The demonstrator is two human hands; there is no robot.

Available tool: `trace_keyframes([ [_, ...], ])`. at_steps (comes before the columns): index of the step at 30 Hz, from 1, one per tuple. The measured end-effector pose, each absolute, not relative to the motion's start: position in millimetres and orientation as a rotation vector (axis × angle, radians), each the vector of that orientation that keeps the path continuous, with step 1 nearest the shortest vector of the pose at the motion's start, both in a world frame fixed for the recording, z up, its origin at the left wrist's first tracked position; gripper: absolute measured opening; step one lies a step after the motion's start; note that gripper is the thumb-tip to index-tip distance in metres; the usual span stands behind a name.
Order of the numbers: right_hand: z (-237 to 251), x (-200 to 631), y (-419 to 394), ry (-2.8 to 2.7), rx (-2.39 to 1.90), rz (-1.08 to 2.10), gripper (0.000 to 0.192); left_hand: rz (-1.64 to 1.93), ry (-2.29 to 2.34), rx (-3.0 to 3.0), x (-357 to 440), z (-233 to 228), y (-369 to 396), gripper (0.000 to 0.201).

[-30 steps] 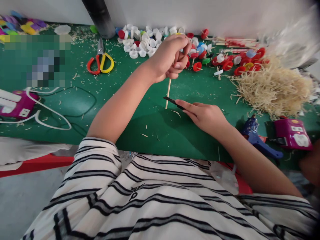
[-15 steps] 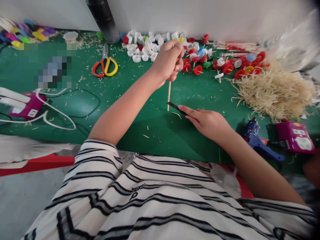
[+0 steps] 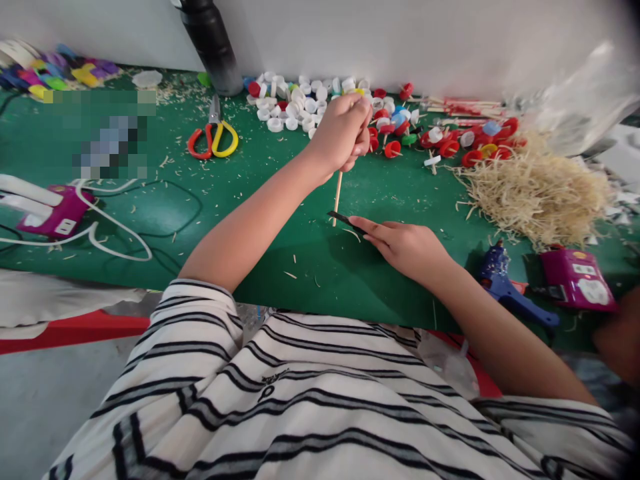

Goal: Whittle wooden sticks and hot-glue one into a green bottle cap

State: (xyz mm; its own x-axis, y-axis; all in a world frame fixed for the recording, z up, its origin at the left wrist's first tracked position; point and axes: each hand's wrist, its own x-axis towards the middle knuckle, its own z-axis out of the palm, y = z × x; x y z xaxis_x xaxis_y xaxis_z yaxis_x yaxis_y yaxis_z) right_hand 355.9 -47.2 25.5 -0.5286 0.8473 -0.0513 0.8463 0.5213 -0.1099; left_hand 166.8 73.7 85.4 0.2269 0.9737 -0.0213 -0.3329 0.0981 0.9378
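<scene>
My left hand [image 3: 343, 133] is closed around the top of a thin wooden stick [image 3: 337, 193], which stands upright with its lower tip on the green table [image 3: 250, 193]. My right hand [image 3: 405, 243] lies low on the table and grips a dark blade [image 3: 341, 217]. The blade's tip touches the stick near its lower end. A few wood slivers lie on the mat just below the blade.
Red-and-yellow scissors [image 3: 213, 137] lie at the back left beside a black cylinder [image 3: 213, 43]. White and coloured bottle caps [image 3: 300, 100] are strewn along the wall. A heap of wood shavings [image 3: 537, 190], a blue glue gun [image 3: 505, 287] and a purple device [image 3: 575, 277] sit right.
The view has shifted slightly. My left hand has slid down the stick a little. The blade stays against the stick's lower end.
</scene>
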Motion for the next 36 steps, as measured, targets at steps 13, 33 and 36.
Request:
trace_keyframes([
  [13, 28, 360, -58, -2.811, -1.568, 0.141, 0.053, 1.100, 0.808, 0.981, 155, 77, 87, 0.037],
  [33, 37, 398, -38, -2.762, -1.393, 0.306, 0.046, 0.994, 0.727, 0.957, 156, 78, 89, 0.032],
  [36, 35, 397, -36, -2.707, -1.366, 0.254, 0.046, 0.949, 0.695, 0.956, 155, 84, 81, 0.031],
])
